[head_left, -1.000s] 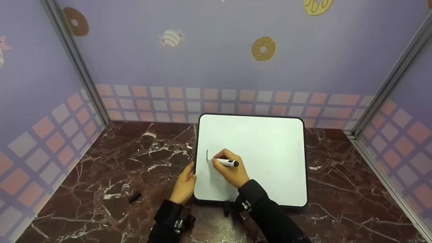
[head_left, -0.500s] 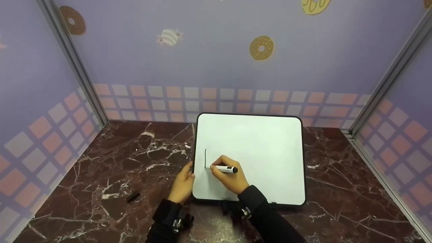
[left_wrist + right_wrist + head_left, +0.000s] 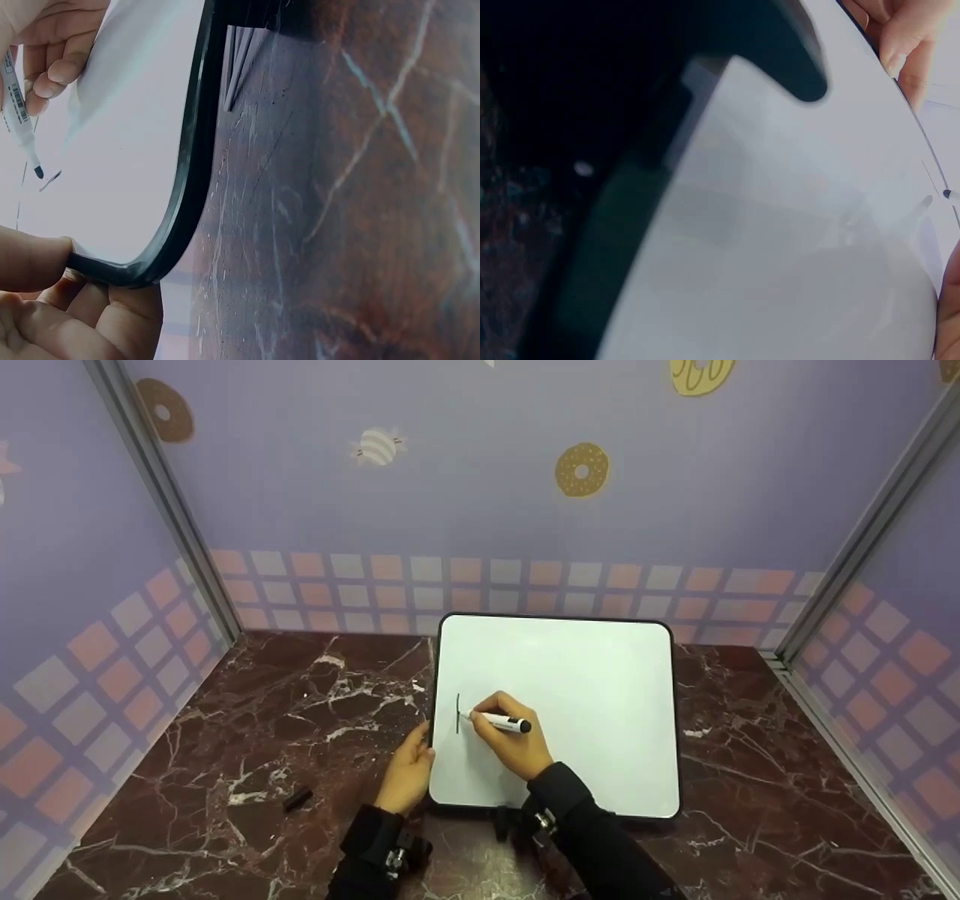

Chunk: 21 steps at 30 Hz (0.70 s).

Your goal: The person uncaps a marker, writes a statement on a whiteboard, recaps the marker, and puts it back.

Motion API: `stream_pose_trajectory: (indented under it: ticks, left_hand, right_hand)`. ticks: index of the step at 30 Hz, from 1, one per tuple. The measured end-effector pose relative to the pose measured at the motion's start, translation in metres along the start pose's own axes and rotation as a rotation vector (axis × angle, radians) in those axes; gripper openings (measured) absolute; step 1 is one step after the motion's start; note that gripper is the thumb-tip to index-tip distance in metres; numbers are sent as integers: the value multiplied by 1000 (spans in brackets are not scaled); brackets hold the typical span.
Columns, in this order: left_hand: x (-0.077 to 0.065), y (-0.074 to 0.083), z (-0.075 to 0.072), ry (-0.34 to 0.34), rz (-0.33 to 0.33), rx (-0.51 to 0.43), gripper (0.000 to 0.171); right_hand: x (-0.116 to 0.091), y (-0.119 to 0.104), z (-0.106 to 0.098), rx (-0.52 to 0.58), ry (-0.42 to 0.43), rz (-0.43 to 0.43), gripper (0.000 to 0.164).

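Observation:
A black-framed whiteboard [image 3: 585,697] stands tilted back on the table. My left hand [image 3: 407,769] grips its left edge; in the left wrist view the thumb [image 3: 34,259] lies at the front of the frame and the fingers curl behind. With my right hand [image 3: 517,739] I pinch a white marker [image 3: 504,722] with a black end, its tip pointing left. The tip is right at a thin dark vertical line [image 3: 457,720] near the board's left side. In the right wrist view, the marker's black tip [image 3: 947,194] shows at the edge.
A black marker cap [image 3: 298,799] lies on the dark marbled table [image 3: 225,847], left of my left hand. A black stand foot [image 3: 502,823] juts from the board's lower edge. Patterned purple panels [image 3: 480,510] enclose the back and sides.
The vertical line has grown longer downward. My right hand moved down with the marker, then back up to about the line's middle. My left hand stays at the board's edge.

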State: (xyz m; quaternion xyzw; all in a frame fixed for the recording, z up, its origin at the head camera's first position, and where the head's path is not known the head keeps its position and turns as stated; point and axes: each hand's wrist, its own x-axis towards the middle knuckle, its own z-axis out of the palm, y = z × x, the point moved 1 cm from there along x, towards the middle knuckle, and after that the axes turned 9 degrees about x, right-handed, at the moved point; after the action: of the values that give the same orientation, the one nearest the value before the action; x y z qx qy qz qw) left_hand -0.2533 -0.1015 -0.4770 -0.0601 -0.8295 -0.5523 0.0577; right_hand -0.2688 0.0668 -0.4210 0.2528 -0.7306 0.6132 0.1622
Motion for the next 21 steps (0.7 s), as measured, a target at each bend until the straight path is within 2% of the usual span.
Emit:
stream_pose_trajectory:
  ticks: [7,13,21]
  left_hand:
    - [-1,-1,0,10,-27,31,47]
    - [-1,-2,0,2,-27,10,47]
    - [0,-1,0,7,-29,40,47]
  right_hand:
    - [-1,1,2,-32,6,5,7]
    - [-2,2,3,-55,13,-7,6]
    - [-2,4,0,-44,20,-4,7]
